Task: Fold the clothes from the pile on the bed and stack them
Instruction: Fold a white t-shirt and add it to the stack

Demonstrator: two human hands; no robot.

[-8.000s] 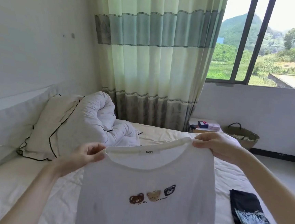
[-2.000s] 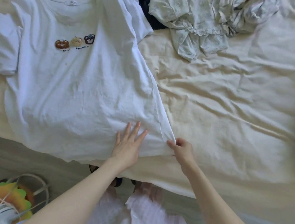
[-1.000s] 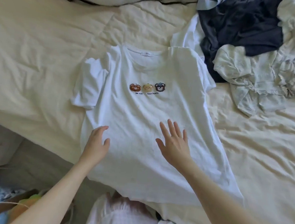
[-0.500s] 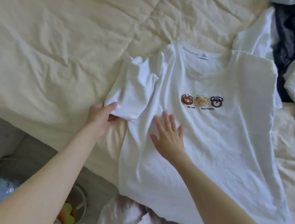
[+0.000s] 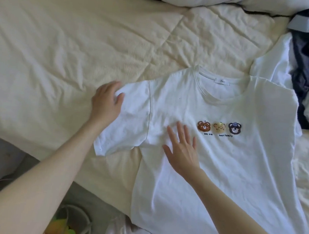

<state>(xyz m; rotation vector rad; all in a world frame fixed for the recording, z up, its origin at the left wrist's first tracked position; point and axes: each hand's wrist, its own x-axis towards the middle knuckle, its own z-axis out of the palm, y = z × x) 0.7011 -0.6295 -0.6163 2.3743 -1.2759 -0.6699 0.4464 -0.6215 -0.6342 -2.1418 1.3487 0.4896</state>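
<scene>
Left hand [image 5: 106, 103], fingers relaxed and apart, rests on the sleeve [image 5: 129, 122] of the shirt [image 5: 220, 169] near the bed [image 5: 63, 43] edge; right hand [image 5: 181, 149] presses flat, fingers spread, on its chest.

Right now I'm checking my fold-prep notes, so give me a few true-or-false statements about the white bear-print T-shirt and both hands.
1. The white bear-print T-shirt lies front-up on the cream quilted bedspread. True.
2. The right hand grips the collar. False: it rests flat on the chest.
3. The left hand touches the spread sleeve. True.
4. The shirt is folded in half. False: it lies spread open.
</scene>
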